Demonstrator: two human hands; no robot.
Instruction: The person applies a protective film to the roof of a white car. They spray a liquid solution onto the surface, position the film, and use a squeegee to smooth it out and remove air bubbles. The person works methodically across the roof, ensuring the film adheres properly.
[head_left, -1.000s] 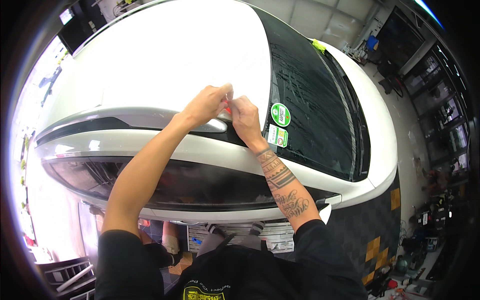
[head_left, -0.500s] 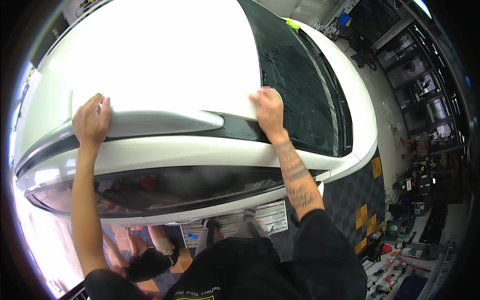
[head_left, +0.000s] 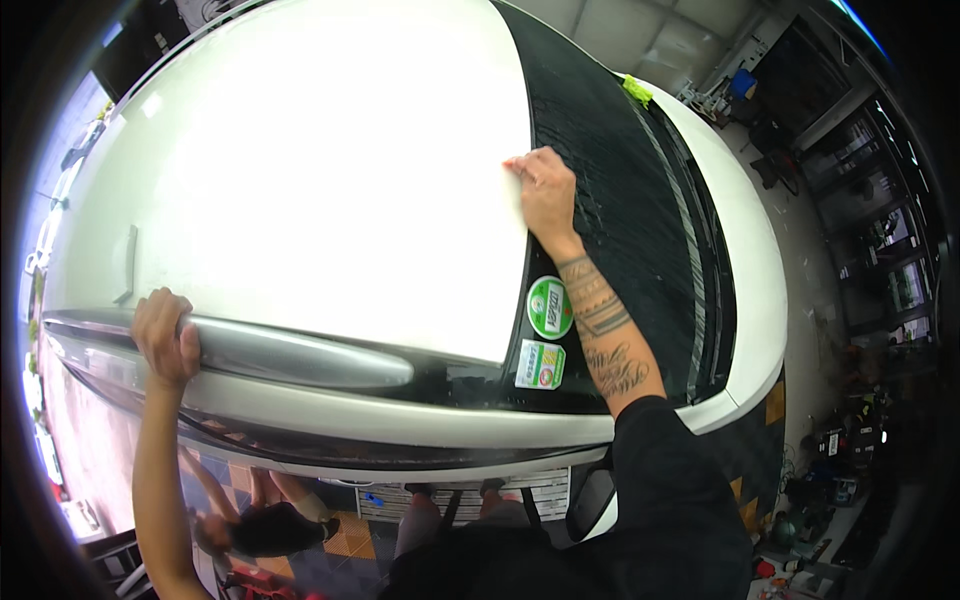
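Note:
A white car roof spreads out before me, glaring brightly. My left hand is closed around the silver roof rail on the car's near side. Where the roof meets the wet, dark windshield, my right hand has its fingers pinched together at the roof's front edge. Whatever those fingertips may hold is hidden. Below that wrist, a round green-and-white sticker and a rectangular sticker sit at the near upper corner of the glass.
A yellow-green cloth lies at the windshield's far lower corner. I stand over a white slatted bench beside the car. Another person bends low at the lower left. Tools and bottles clutter the floor on the right.
My right hand has moved farther across the car along the roof's front edge, baring the stickers. My left hand stays on the rail, while the whole view has shifted over the roof.

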